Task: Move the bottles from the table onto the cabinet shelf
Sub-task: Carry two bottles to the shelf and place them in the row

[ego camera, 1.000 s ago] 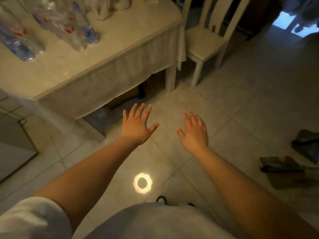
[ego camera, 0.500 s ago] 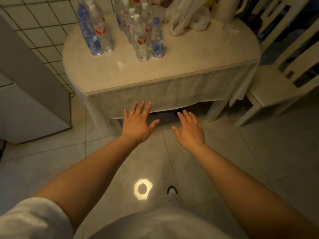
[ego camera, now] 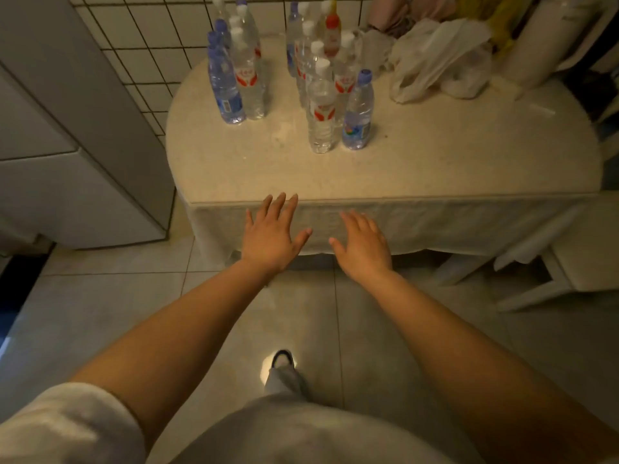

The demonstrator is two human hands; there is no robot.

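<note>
Both hands are hanging mid-frame, left hand (ego camera: 272, 237) and right hand (ego camera: 363, 244), fingers spread, holding nothing; the bottles (ego camera: 321, 108) are standing clustered on the table (ego camera: 435, 162) at upper centre.

Clear plastic water bottles (ego camera: 322, 105) stand upright in two clusters in the upper middle of the frame, on the tabletop (ego camera: 435, 162); white and blue caps, red or blue labels.
</note>
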